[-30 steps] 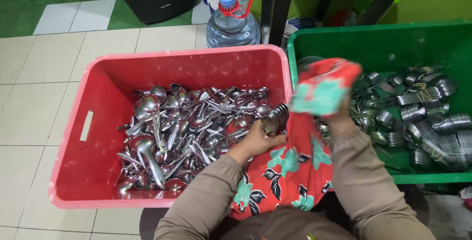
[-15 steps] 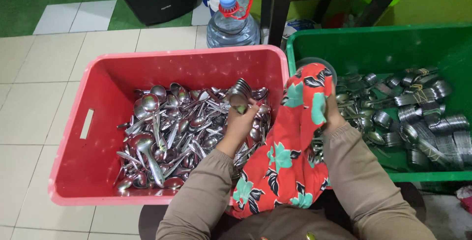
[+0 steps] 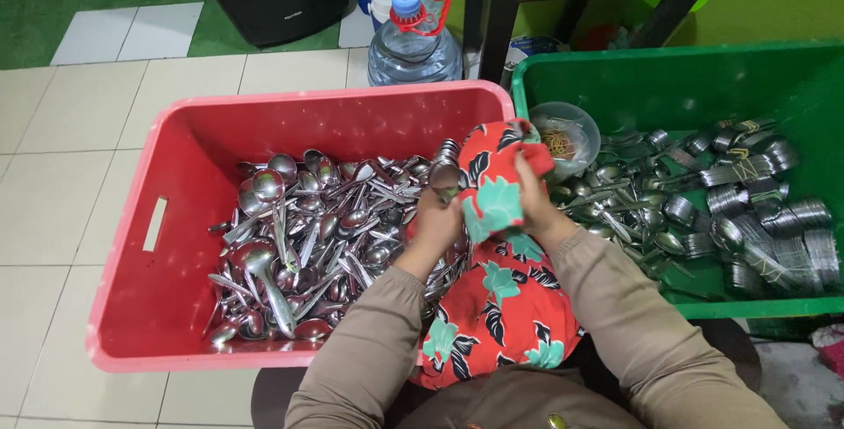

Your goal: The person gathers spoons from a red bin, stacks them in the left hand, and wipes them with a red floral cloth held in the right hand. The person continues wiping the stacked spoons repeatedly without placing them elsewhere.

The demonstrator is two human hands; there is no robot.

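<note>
Left hand [image 3: 437, 222] grips a spoon bundle [image 3: 445, 170] above the red crate [image 3: 158, 218]; right hand [image 3: 532, 200] clutches the floral cloth [image 3: 497, 192], fingers closed.

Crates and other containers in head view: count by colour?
Red crate: 1
Green crate: 1
Clear water bottle: 1
Clear bowl: 1
Total: 4

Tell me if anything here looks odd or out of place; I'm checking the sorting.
One thing: a clear bowl of what look like rubber bands sits in the green crate among the bundled spoons. Nothing looks spilled or damaged.
</note>
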